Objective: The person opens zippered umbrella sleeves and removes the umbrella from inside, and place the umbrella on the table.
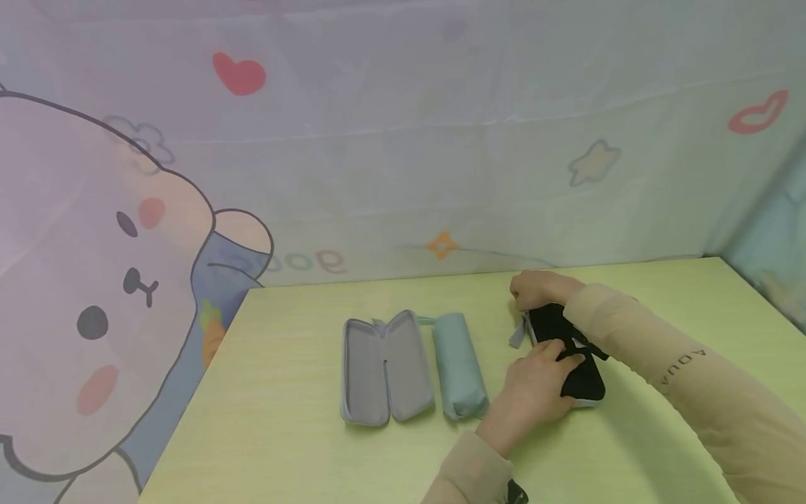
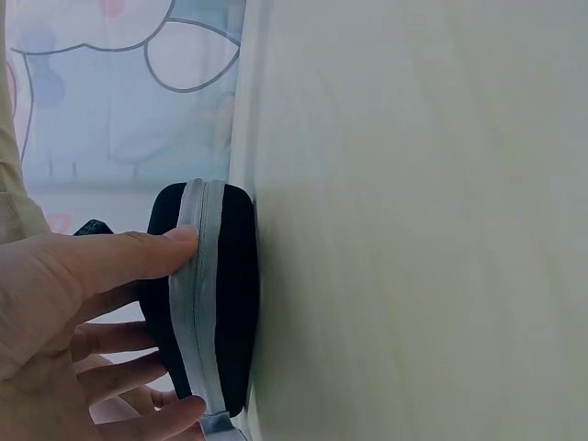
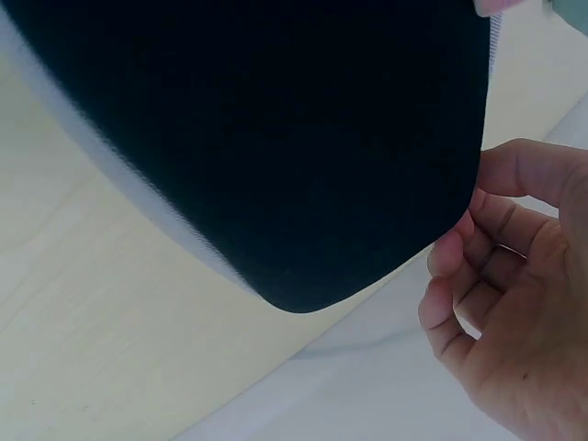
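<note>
A black zip pencil case (image 1: 584,383) with a grey zipper band lies on the right part of the table. My left hand (image 1: 535,381) grips its near half from the left; in the left wrist view, the thumb rests on the zipper band (image 2: 204,312) and the other fingers spread along the case. At the far end my right hand (image 1: 540,288) pinches the case's edge between thumb and curled fingers, as the right wrist view shows beside the black face (image 3: 303,138). A grey zipper tab (image 1: 518,334) sticks out just below that hand.
Left of the black case lies a teal pencil pouch (image 1: 460,367) with a loop at its far end. Beside it a light grey pencil case (image 1: 409,378) lies unfolded. A printed curtain (image 1: 378,140) hangs behind the pale yellow table (image 1: 277,392).
</note>
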A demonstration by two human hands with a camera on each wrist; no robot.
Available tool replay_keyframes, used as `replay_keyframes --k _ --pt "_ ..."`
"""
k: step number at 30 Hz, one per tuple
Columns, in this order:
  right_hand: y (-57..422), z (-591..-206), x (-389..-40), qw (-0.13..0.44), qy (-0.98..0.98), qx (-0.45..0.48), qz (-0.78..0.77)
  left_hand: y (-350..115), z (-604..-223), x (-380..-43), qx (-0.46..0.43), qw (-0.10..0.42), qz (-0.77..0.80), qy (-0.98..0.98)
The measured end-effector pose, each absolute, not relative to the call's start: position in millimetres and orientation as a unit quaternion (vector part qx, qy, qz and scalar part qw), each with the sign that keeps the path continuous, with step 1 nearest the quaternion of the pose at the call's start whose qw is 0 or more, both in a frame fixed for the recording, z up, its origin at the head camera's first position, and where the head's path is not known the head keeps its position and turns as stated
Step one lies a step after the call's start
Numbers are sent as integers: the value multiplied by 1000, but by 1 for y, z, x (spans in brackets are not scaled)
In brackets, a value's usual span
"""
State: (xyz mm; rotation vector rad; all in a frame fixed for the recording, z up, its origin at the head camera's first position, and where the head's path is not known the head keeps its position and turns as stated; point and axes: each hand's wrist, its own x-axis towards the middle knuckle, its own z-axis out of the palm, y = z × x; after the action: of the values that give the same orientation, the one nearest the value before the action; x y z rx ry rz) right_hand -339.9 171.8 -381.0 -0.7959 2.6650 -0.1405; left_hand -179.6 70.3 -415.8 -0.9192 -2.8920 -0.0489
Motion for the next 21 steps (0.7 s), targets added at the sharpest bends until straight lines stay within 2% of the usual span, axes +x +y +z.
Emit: replay_keyframes --k 9,21 --pt "174 -385 -341 165 948 -267 -46 72 -416 -179 -296 44 -28 -954" --pt "176 -391 -345 150 955 -254 -38 69 -419 -178 -321 75 -8 -944"
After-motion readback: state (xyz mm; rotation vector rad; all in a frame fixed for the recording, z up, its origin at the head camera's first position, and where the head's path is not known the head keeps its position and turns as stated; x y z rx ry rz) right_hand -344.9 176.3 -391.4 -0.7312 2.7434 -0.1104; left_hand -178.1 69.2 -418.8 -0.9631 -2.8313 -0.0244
